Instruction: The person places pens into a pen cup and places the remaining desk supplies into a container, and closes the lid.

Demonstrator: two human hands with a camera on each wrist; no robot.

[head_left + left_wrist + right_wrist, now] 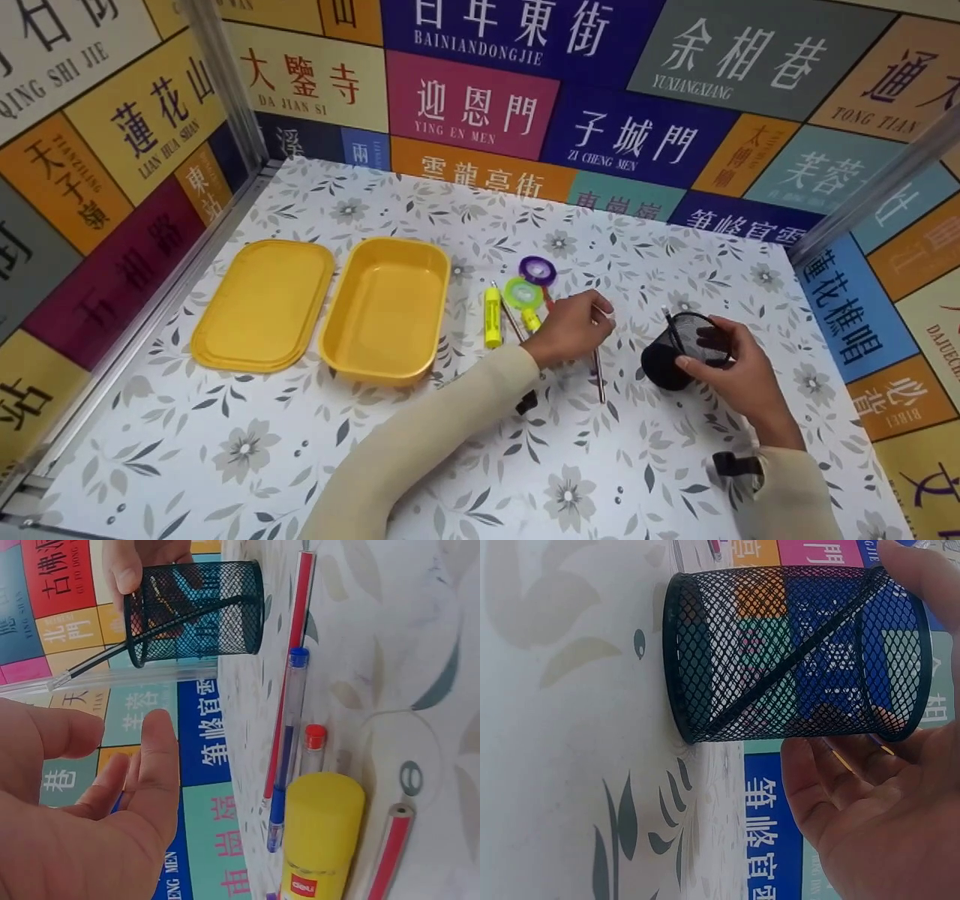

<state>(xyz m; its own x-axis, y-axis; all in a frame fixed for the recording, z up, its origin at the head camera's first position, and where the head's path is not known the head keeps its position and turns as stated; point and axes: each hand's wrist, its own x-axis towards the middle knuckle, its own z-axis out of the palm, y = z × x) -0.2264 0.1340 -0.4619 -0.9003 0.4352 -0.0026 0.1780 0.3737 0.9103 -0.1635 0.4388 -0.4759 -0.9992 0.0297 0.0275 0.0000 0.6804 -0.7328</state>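
Observation:
My right hand (739, 367) grips a black mesh pen cup (802, 652) near its rim, thumb on one side and fingers on the other. One black pen (675, 334) leans inside the cup, its tip sticking out over the rim. My left hand (574, 330) hovers left of the cup with fingers loosely bent and a gap between thumb and fingertips, holding nothing. Below it lie a red pencil (300, 600), a blue-capped pen (289, 735) and a red-capped pen (315, 739), partly hidden by a yellow deli glue stick (324, 832). A second pencil (390, 851) lies beside them.
An open yellow box (390, 307) stands left of the stationery, and its yellow lid (262, 304) lies farther left. Purple tape (538, 270) and green tape (523, 293) lie behind the left hand. Sign-printed walls (472, 105) enclose the flowered tabletop (247, 450).

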